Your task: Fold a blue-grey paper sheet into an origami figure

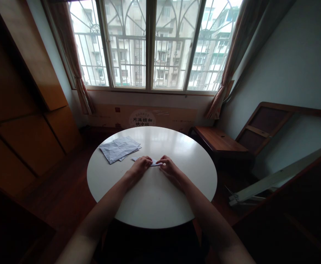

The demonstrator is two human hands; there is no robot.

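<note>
A small piece of folded white paper (155, 163) lies at the middle of the round white table (155, 205). My left hand (141, 165) grips its left part, and a pointed end of the paper sticks out beyond the fingers. On the other side, my right hand (169, 165) pinches the right end between thumb and fingers. Both hands rest low, close to the tabletop. To the left of them lies a stack of creased paper sheets (120, 148), apart from both hands. The finer folds of the held paper are partly hidden by my fingers.
A wooden chair (218, 139) stands beyond the table's right side. Orange-brown cabinets (20, 146) line the left wall. A barred window (149, 47) with tied curtains (80, 91) is ahead, above a long printed panel (163, 112). A pale board (281, 174) leans at the right.
</note>
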